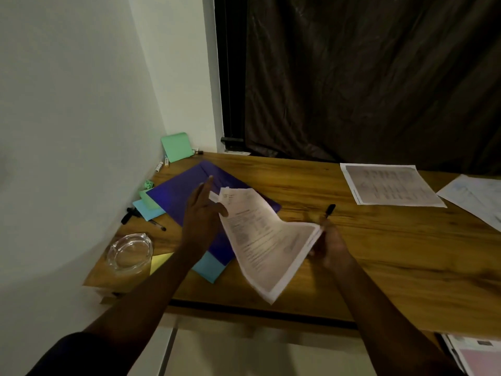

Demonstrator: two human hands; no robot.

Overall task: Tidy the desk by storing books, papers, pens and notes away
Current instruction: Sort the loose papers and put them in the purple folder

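A printed sheaf of papers hangs above the wooden desk, curled. My right hand grips its right edge, and a black pen sticks up from the same hand. My left hand touches the paper's top left corner with thumb and fingers, its fingers stretched out. Under it lies a purple folder. Blue notes and a green note stick out at the folder's left, more blue paper at its near end. A black pen and a black marker lie at the left.
A glass ashtray sits at the near left corner beside a yellow note. A green notepad leans on the wall, with small markers beside it. Printed sheets and more papers lie at the far right. A dark curtain hangs behind.
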